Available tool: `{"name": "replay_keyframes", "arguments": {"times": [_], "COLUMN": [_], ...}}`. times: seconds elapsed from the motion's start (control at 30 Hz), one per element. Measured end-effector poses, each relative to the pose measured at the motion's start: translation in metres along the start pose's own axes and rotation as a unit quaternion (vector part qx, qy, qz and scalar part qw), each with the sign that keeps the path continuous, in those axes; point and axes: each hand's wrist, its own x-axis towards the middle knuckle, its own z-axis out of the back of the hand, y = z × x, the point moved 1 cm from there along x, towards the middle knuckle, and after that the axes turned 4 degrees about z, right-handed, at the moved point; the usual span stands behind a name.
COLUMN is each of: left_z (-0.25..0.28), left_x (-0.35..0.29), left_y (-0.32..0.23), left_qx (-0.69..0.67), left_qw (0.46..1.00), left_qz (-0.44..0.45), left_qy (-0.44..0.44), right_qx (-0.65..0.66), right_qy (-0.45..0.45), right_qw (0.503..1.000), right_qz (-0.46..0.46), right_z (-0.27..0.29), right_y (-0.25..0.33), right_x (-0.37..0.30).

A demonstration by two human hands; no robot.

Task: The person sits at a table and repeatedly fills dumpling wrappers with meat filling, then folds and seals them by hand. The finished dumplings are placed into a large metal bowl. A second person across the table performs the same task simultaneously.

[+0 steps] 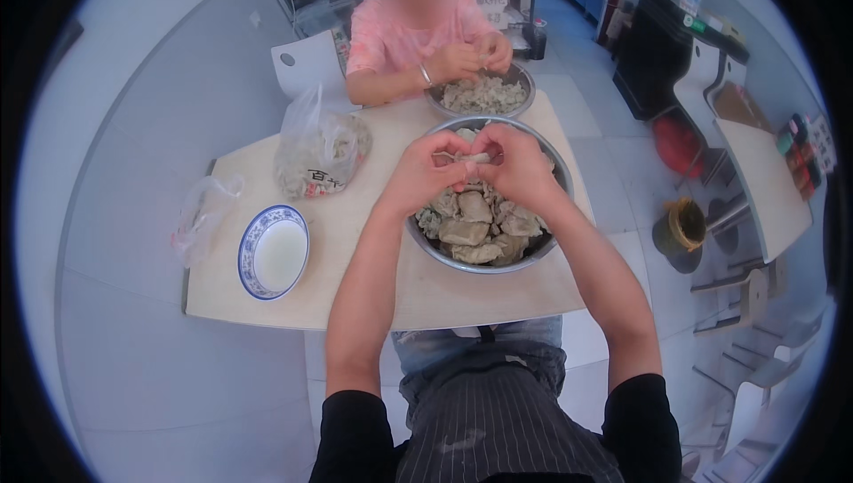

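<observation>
Over a large metal bowl (569, 183), my left hand (422, 172) and my right hand (517, 170) meet, fingertips pinching a small pale piece (480, 159) between them. What kind of food it is I cannot make out. Beneath my hands the bowl is heaped with soft, grey-brown lumps (475, 207), some flat and folded, some chunky. My hands hide the far part of the heap. Just beyond stands a second metal bowl (533, 96) full of smaller, paler torn pieces (484, 94). Another person's hands (475, 58) are closed together above it.
On the table (355, 261), left of my arms, are a blue-and-white bowl (274, 252) with whitish contents, a filled plastic bag (320, 150) and a crumpled clear bag (204, 216). A person in pink (382, 43) sits across. A lined bin (680, 227) and chairs stand at right.
</observation>
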Motion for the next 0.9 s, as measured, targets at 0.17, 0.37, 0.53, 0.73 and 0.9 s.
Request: {"name": "replay_keyframes", "arguments": {"times": [0.17, 0.37, 0.53, 0.73, 0.9], "left_z": [-0.002, 0.001, 0.0, -0.009, 0.011], "left_x": [0.003, -0.004, -0.006, 0.001, -0.006], "left_y": [0.008, 0.0, 0.003, -0.002, -0.007], "left_qx": [0.071, -0.026, 0.03, 0.268, 0.175], "left_qw": [0.992, 0.996, 0.996, 0.923, 0.961], "left_qz": [0.029, -0.002, -0.045, -0.16, -0.044], "left_qy": [-0.098, -0.088, -0.069, -0.224, -0.207], "right_qx": [0.091, 0.232, 0.208, 0.267, 0.282], "right_qy": [0.031, -0.034, -0.001, -0.053, -0.082], "right_qw": [0.993, 0.969, 0.975, 0.955, 0.948], "right_qz": [-0.065, -0.079, -0.082, -0.122, -0.122], "right_z": [0.0, -0.006, -0.01, -0.024, -0.015], "right_y": [-0.001, -0.019, -0.01, -0.018, -0.014], "right_x": [-0.001, -0.003, 0.0, -0.007, -0.011]}}
